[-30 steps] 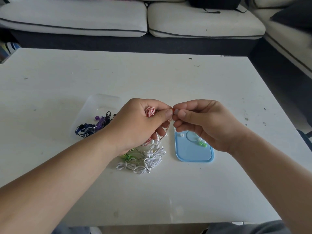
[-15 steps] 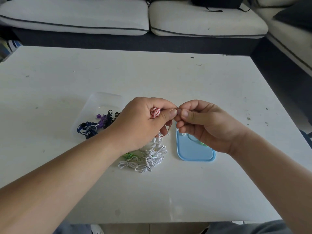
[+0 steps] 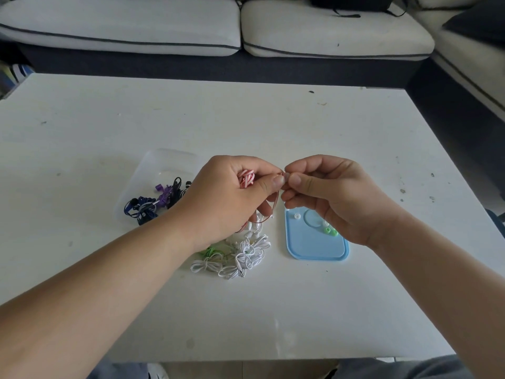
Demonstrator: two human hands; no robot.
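Since half a second ago the right grip [image 3: 333,195] has moved a little off the flat light blue plastic tray [image 3: 317,250], so the small green rubber rings [image 3: 331,232] on it show again. Both grips are otherwise in the same spot, fingertips touching, held up over the white worktop [image 3: 246,119].

The left grip [image 3: 232,198] is curled tight round a pink and white striped earphone cord [image 3: 246,179], bunched up in the palm. A thin reddish loop [image 3: 275,206] of it hangs down below the fingers. The right grip pinches a tiny pale piece [image 3: 286,176] between thumb and first finger, right against the left thumb tip. It is too small to tell what it is.

Under the left grip lies a pile of white cords [image 3: 243,258] tied in little bundles, with a green cord [image 3: 209,252] just beside them. The blue tray lies near the pile, on its right, and a small white ring [image 3: 297,216] lies on it too. To the left stands a clear plastic box [image 3: 153,165] with dark blue, purple and black cords [image 3: 144,207] inside. A pale sofa with dark stripes [image 3: 123,26] stands behind the worktop.
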